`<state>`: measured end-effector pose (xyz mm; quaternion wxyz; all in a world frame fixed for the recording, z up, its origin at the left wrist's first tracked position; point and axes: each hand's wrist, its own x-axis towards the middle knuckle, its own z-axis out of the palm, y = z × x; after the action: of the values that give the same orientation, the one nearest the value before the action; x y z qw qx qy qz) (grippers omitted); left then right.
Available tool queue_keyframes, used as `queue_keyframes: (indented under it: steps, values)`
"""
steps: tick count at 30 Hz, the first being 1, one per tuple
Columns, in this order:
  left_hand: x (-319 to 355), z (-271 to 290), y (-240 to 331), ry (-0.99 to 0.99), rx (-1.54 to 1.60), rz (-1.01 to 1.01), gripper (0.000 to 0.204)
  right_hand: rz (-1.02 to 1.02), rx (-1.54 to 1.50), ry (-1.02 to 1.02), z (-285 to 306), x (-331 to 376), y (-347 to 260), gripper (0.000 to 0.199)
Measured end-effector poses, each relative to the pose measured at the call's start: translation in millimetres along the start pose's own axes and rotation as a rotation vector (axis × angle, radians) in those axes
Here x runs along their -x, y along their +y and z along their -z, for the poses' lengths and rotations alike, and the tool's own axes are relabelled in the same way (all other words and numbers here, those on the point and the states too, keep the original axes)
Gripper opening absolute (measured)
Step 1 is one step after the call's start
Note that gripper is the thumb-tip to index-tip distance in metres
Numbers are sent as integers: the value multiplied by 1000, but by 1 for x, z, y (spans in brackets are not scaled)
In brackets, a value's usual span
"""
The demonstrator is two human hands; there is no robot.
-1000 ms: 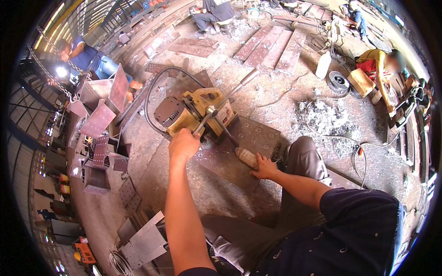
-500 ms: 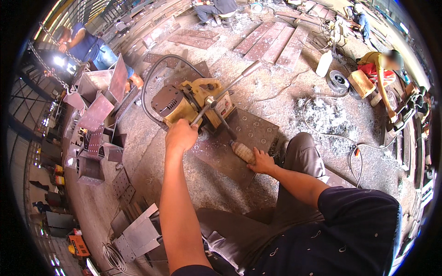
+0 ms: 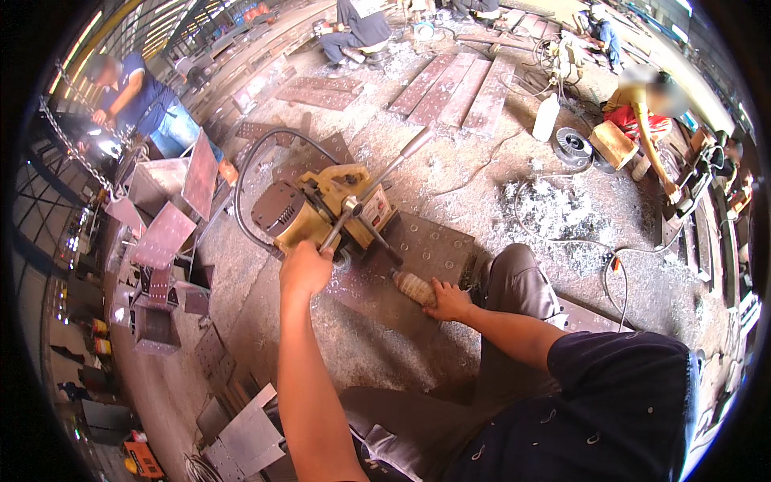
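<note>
A yellow and brown magnetic drill [image 3: 281,210] stands on a dark steel plate [image 3: 438,241] with several round holes. My left hand [image 3: 306,270] is closed round one arm of its feed handle, low at the machine's near side. Another arm of that handle, with a pale grip [image 3: 417,142], points up and to the right. My right hand [image 3: 450,302] grips the base of a whitish, dirty plastic bottle [image 3: 414,287], which lies tilted over the plate with its neck toward the drill. The drill's cutting tip is mostly hidden behind my left hand.
Welded steel pieces [image 3: 165,234] stand at left, beside a person in blue with a bright spark. Long steel plates [image 3: 458,90] lie behind. At right are metal shavings [image 3: 558,210], a wire spool [image 3: 573,148], a white jug [image 3: 546,118], cables and a crouching person [image 3: 646,108].
The whole view has shifted a little, so the drill and both hands sit slightly farther left and lower. Both hands keep the same grips.
</note>
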<state>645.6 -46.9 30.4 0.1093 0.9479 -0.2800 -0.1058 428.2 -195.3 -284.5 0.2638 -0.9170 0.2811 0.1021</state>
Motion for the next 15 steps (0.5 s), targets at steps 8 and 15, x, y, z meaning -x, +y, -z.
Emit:
queue_keyframes:
  steps: [8,15]
  values:
    - [3,2,0,-24,-10,16,38,-2,-42,6,-1,2,-2,100]
    - [0,-3,1,-6,8,-12,38,12,-2,15,-7,-1,8,99]
